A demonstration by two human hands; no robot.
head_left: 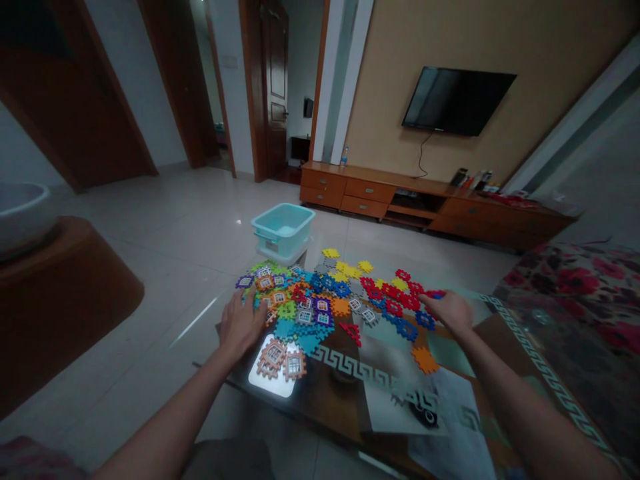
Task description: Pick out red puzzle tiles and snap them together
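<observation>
Plastic tiles (330,297) heaped on the glass table (505,347) look light, stiff, toothy; grab by edges. Left hand (241,325) flat, fingers spread; right hand (449,311) loosely curled on the red ones.

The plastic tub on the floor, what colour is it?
The plastic tub is light turquoise, seen in the head view.
</observation>
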